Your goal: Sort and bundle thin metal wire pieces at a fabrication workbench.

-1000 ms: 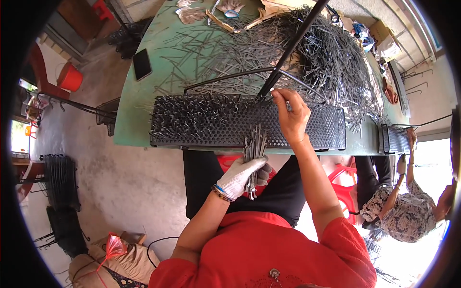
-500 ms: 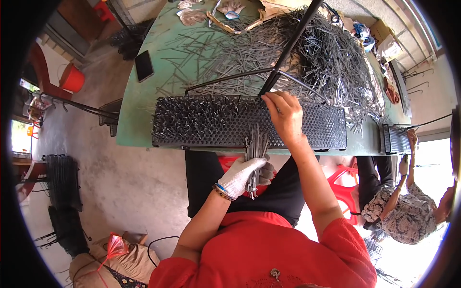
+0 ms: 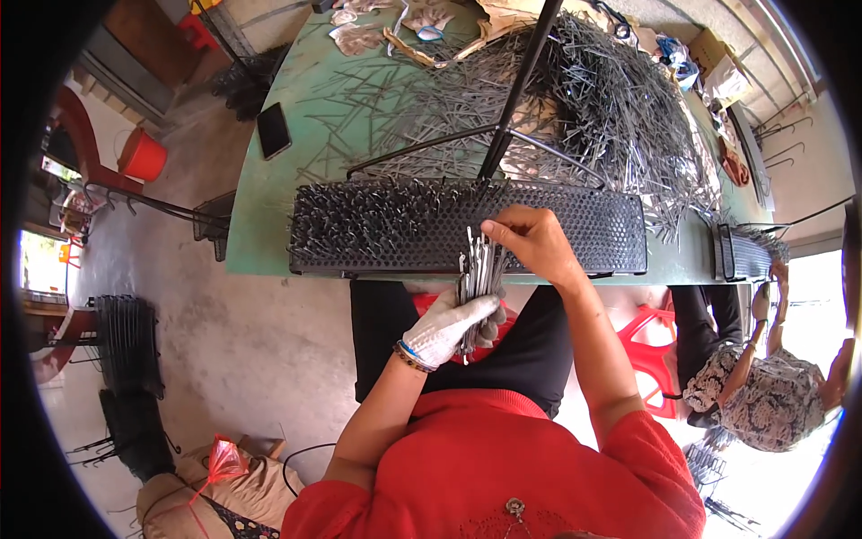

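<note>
A bundle of thin dark metal rods (image 3: 476, 271) stands roughly upright in my left hand (image 3: 446, 329), which wears a white glove and is closed around its lower part. My bare right hand (image 3: 543, 248) pinches at the upper ends of the bundle, with thumb and fingertips together on a rod. Just beyond both hands lies a long black perforated metal panel (image 3: 584, 235) with a tall frame. Its left half is crowded with upright rods (image 3: 359, 225). Fewer rods stand towards the middle, and the right part shows bare holes.
On the green table (image 3: 260, 202), a large heap of loose rods (image 3: 628, 117) lies behind the panel. A phone (image 3: 274, 131) and gloves (image 3: 355, 38) rest farther back. A co-worker (image 3: 763, 395) works at another panel (image 3: 745, 256) on the right. Finished-looking racks (image 3: 128, 341) stand at left.
My right hand has come back from the panel's middle to the top of the bundle in my left hand. The left hand stays nearly in place.
</note>
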Action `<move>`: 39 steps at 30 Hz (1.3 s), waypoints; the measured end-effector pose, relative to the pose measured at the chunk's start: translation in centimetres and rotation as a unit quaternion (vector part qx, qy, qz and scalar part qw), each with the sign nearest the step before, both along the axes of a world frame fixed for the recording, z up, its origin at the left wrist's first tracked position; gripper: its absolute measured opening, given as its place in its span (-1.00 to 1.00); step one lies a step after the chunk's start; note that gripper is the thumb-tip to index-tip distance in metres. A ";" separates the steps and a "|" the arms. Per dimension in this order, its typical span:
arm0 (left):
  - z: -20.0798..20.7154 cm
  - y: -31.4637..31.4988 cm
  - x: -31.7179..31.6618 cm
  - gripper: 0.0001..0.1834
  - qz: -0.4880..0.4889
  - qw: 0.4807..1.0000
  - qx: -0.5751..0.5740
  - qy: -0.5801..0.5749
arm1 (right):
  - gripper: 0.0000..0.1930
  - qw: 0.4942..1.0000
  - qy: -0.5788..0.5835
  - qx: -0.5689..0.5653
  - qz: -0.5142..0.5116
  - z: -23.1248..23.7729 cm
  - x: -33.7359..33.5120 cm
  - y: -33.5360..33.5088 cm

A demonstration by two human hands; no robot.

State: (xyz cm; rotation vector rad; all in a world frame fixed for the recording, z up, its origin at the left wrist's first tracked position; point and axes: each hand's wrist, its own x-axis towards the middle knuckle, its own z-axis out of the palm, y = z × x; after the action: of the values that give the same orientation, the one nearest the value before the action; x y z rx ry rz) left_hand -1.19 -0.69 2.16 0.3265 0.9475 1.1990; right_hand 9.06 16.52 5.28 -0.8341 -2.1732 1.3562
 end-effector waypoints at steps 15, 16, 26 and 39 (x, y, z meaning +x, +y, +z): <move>-2.6 0.4 0.9 -0.78 0.020 0.993 -0.088 -0.071 | -0.84 0.958 0.168 0.130 -0.194 -0.1 -1.9 2.0; -2.6 0.5 0.9 -0.78 0.020 0.993 -0.088 -0.071 | -0.85 0.955 0.155 0.170 -0.187 -0.4 -2.2 2.2; -1.8 0.5 0.9 -0.80 0.045 0.986 -0.111 -0.117 | -0.91 0.937 0.114 0.290 -0.159 -0.9 -3.4 1.9; -2.2 0.2 0.0 -0.71 -0.016 0.998 -0.053 0.023 | -0.82 0.941 0.062 0.314 -0.114 -1.1 -2.8 1.7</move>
State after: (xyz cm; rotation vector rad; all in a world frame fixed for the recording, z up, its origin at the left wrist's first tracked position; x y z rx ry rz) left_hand -1.17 -0.45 -0.03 0.2856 1.0386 1.1109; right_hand 6.26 18.26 4.19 -0.6893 -2.1325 0.5251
